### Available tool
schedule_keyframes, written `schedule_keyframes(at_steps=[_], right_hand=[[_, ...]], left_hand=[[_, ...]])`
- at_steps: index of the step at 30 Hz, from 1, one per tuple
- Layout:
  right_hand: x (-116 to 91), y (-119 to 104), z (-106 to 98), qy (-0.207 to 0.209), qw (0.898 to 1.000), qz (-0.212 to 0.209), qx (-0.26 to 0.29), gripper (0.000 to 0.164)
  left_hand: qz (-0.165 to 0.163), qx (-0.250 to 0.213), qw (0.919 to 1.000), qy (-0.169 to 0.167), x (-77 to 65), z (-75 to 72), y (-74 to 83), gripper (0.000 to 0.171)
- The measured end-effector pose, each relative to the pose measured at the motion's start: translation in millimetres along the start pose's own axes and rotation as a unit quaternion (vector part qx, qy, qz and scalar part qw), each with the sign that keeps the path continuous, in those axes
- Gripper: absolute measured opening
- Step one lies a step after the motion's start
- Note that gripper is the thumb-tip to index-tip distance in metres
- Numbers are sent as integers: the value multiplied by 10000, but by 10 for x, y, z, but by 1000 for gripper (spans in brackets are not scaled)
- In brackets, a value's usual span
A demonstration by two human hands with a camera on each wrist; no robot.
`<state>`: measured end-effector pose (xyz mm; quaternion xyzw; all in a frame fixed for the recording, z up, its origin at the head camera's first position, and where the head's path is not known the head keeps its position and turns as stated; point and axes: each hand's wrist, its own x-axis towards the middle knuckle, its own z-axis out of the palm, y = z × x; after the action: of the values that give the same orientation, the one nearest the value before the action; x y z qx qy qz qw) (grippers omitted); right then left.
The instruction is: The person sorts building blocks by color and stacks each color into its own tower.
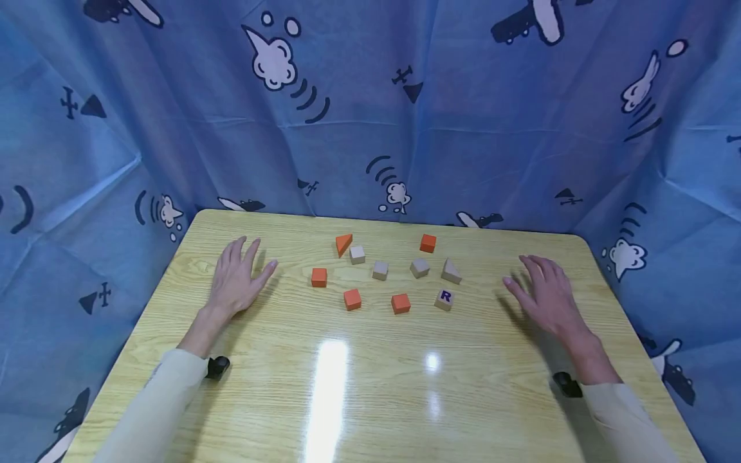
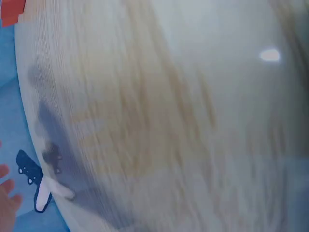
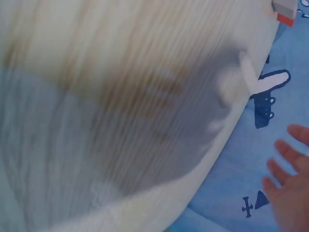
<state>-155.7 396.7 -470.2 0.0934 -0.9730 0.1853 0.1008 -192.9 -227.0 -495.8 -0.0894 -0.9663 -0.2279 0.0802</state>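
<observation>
My left hand (image 1: 234, 283) is held over the left part of the table, fingers spread and nothing in it. Over the right part hovers my right hand (image 1: 544, 299), likewise holding nothing, its thumb toward the middle. Between them lie several small blocks. Nearest the left hand is a red cube (image 1: 319, 278); a red triangular block (image 1: 344, 244) lies farther back. A plain wooden triangular block (image 1: 451, 271) and a wooden cube marked R (image 1: 444, 299) are closest to the right hand. In the wrist views the left fingers (image 2: 7, 193) and right fingers (image 3: 285, 164) show only at the edges.
Other red cubes (image 1: 401, 303) and pale wooden cubes (image 1: 380, 270) lie scattered on the wooden table (image 1: 260, 411). A blue patterned curtain (image 1: 347, 96) hangs behind and beside it. Light glares off the tabletop in front of the blocks.
</observation>
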Motion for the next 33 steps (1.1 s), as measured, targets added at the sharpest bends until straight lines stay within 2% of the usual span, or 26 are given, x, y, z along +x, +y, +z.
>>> schedule_keyframes(at_steps=[3, 6, 10, 14, 19, 26, 31, 33], right_hand=[[18, -74, 19, 436, 9979, -301, 362, 48], [30, -139, 29, 638, 9950, -338, 688, 36], [32, -191, 60, 749, 9907, -139, 1131, 30], [22, -227, 108, 924, 9858, 33, 1403, 27], [-6, -295, 131, 912, 9771, 365, 1887, 29], [-33, -363, 153, 752, 9635, 644, 2486, 32], [-37, -408, 188, 692, 9579, 759, 2683, 31], [-35, -444, 188, 693, 9570, 714, 2723, 30]], left_hand=[[52, -473, 9986, 244, 8, 24, 46, 65], [86, -1046, 9937, 402, 26, 59, 93, 56], [62, -1849, 9818, 419, 56, 95, 156, 48], [1, -2393, 9703, 341, 70, 128, 193, 45], [-61, -2881, 9575, 115, 54, 170, 245, 46], [-192, -3421, 9385, -416, 65, 273, 327, 48], [-276, -3609, 9297, -674, 86, 316, 416, 51], [-214, -3582, 9301, -783, 100, 329, 453, 53]])
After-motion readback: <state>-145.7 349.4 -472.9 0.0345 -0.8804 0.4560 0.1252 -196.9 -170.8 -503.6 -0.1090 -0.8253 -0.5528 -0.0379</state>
